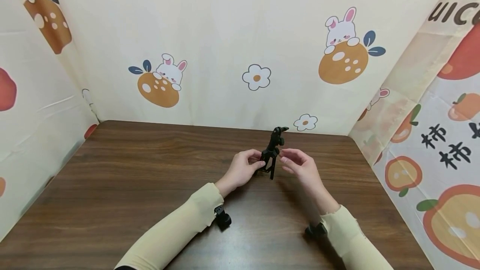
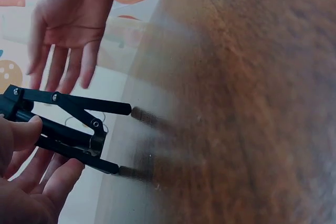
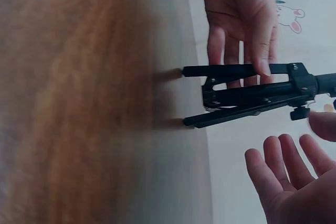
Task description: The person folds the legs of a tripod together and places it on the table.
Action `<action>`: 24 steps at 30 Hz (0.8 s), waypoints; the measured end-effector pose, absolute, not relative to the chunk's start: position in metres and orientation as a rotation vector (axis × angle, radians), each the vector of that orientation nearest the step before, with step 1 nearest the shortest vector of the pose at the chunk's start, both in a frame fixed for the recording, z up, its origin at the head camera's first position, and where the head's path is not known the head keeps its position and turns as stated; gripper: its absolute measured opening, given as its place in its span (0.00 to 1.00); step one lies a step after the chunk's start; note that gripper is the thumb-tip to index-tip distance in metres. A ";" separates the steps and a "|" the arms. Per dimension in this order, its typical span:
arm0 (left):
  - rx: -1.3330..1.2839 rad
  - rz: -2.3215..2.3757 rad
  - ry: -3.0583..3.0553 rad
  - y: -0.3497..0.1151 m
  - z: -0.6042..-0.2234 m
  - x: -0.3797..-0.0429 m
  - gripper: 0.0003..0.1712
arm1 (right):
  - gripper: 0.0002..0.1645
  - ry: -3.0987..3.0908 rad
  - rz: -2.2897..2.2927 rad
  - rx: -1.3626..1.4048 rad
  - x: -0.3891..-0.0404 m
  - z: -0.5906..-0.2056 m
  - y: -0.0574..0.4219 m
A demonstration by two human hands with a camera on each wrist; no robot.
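Observation:
A small black tripod (image 1: 271, 153) stands upright near the back of the table, its legs partly spread. My left hand (image 1: 243, 168) grips one of its legs from the left, the thumb in front and the fingers behind. In the left wrist view the feet of the tripod (image 2: 68, 129) are at the wood surface or just above it; which one, I cannot tell. On the other side, my right hand (image 1: 301, 166) has its fingers loosely spread. The right wrist view puts that thumb close to a knob on the tripod (image 3: 252, 90); contact is unclear.
The brown wooden table (image 1: 142, 178) reaches back to a printed cloth (image 1: 217, 32) with rabbits, fruit and flowers. Similar cloth hangs on the left and right sides. Each wrist carries a small black camera (image 1: 223, 218).

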State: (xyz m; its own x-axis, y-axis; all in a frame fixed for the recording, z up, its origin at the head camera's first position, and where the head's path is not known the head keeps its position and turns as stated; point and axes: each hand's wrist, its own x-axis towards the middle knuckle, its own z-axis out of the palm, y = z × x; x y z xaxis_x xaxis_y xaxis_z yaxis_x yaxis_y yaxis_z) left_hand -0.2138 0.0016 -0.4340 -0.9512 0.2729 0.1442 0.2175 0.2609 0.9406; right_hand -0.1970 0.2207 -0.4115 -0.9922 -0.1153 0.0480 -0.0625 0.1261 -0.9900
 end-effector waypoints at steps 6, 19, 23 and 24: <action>0.482 1.818 2.445 0.002 -0.434 -0.213 0.09 | 0.20 2.378 -1.880 -0.232 -0.196 -0.424 0.217; 0.486 1.802 2.470 0.002 -0.433 -0.213 0.10 | 0.16 2.535 -1.482 -0.409 -0.203 -0.436 0.214; 0.494 1.807 2.465 0.003 -0.431 -0.212 0.09 | 0.15 2.577 -1.421 -0.400 -0.207 -0.435 0.213; 0.497 1.804 2.463 0.003 -0.430 -0.212 0.09 | 0.15 2.586 -1.405 -0.401 -0.207 -0.435 0.213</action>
